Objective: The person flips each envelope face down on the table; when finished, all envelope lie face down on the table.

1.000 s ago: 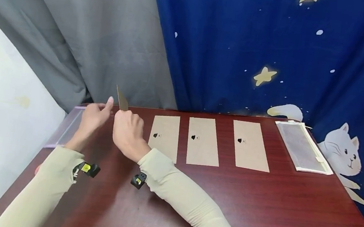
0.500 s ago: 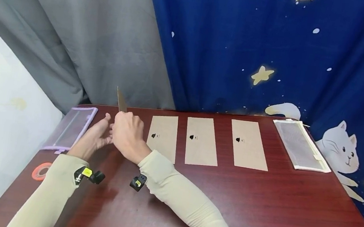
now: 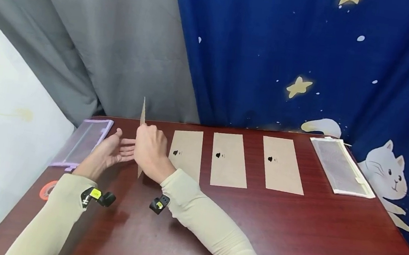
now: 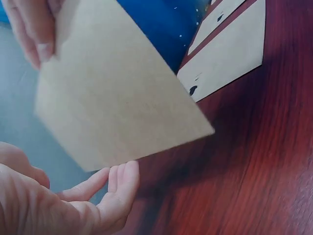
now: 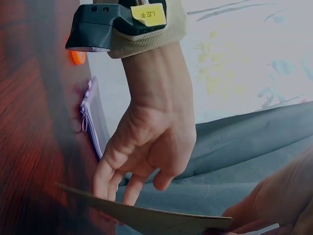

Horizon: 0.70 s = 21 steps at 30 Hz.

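My right hand (image 3: 153,149) grips a thin, stiff kraft-paper rectangle (image 4: 117,93) by its side and holds it upright, nearly edge-on in the head view. My left hand (image 3: 109,154) is beside it with the palm turned up and the fingers extended. In the left wrist view, the left fingertips (image 4: 128,171) are right at the rectangle's lower edge. The side turned to that camera is plain tan. Three similar tan rectangles, each with a small black hat print, lie in a row to the right: one nearest (image 3: 190,147), a middle one (image 3: 228,164) and a farther one (image 3: 283,171).
A purple-edged mesh zip pouch (image 3: 84,142) lies at the table's left, with an orange ring-shaped object (image 3: 46,190) in front of it, partly behind the left sleeve. A white-edged mesh pouch (image 3: 341,167) lies at the right. Curtains (image 3: 130,42) hang behind the dark red table (image 3: 290,240).
The left hand has come down from beside the purple pouch to the rectangle's edge, its palm turning up. The right hand has moved slightly right, and the rectangle stands more vertical.
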Each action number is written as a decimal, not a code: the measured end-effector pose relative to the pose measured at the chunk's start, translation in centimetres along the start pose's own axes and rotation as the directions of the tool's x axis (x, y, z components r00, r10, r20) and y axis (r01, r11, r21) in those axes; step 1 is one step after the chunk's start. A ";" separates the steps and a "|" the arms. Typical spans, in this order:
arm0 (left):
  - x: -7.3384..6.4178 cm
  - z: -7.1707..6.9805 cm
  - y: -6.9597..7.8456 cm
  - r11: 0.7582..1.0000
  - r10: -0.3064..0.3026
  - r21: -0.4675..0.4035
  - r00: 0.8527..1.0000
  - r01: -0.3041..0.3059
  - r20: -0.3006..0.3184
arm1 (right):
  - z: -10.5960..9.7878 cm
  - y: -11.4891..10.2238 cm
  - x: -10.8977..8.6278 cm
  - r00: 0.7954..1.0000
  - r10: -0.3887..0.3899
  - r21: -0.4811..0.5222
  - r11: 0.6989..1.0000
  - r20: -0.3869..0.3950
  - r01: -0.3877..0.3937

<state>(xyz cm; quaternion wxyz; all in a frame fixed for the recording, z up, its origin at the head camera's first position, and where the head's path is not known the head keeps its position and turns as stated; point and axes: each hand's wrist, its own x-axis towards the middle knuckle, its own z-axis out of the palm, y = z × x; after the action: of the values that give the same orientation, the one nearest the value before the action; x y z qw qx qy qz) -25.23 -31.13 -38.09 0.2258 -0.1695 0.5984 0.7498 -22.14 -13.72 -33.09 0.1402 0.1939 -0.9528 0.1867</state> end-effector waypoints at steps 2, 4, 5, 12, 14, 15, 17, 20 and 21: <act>-0.2 -0.3 0.1 1.000 0.002 -0.019 1.000 -0.002 -0.011 | 0.1 0.2 0.0 1.000 -0.003 0.009 1.000 -0.001 0.003; -0.4 -0.5 0.2 1.000 0.009 -0.020 1.000 -0.009 -0.026 | 0.2 0.5 0.1 1.000 -0.001 0.028 1.000 -0.013 0.001; -0.5 -0.6 0.3 1.000 0.015 -0.011 0.999 -0.015 -0.033 | 0.2 0.7 0.2 1.000 0.003 0.047 0.999 -0.021 -0.002; -0.6 -1.2 0.9 0.984 0.097 0.159 0.991 -0.082 -0.094 | 1.2 2.3 1.0 0.996 0.048 0.156 0.987 -0.080 -0.035; -0.7 -1.3 0.8 0.971 0.141 0.211 0.982 -0.112 -0.127 | 1.8 2.9 1.1 0.994 0.046 0.213 0.977 -0.098 -0.025; -0.7 -1.3 0.8 0.963 0.166 0.237 0.975 -0.127 -0.151 | 2.3 3.1 1.1 0.993 0.052 0.253 0.967 -0.103 -0.024; -0.8 -1.4 0.6 0.939 0.227 0.306 0.954 -0.161 -0.196 | 3.1 3.6 1.1 0.993 0.073 0.345 0.938 -0.097 -0.036; -0.9 -1.7 0.4 0.893 0.304 0.414 0.915 -0.176 -0.266 | 4.4 4.1 1.0 0.990 0.119 0.460 0.885 -0.075 -0.072; -0.9 -1.9 0.4 0.877 0.323 0.449 0.901 -0.170 -0.290 | 4.8 4.2 1.0 0.989 0.135 0.498 0.863 -0.058 -0.089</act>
<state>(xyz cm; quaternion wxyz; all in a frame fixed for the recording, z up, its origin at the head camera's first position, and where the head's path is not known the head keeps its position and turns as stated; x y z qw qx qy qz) -24.72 -33.14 -37.71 0.0452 -0.1719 0.7906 0.5860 -25.75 -12.38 -38.30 0.1182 0.1590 -0.8757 0.4403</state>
